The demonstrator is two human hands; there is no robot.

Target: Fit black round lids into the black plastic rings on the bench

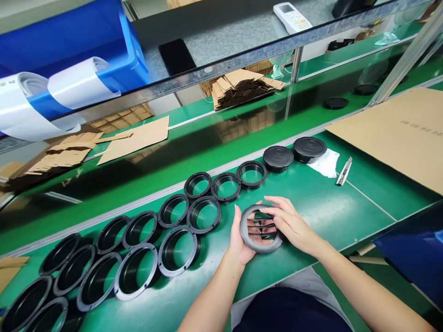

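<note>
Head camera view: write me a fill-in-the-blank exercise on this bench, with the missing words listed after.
1. Both hands, the left hand and the right hand, hold one black round ____ with slats across its opening.
2. The open black rings lie on a mat coloured ____.
3. The two closed black lids sit at the ____ end of the row of rings.
4. The small metal tool lies beside a white ____.

Missing words: grille; green; right; cloth
</note>
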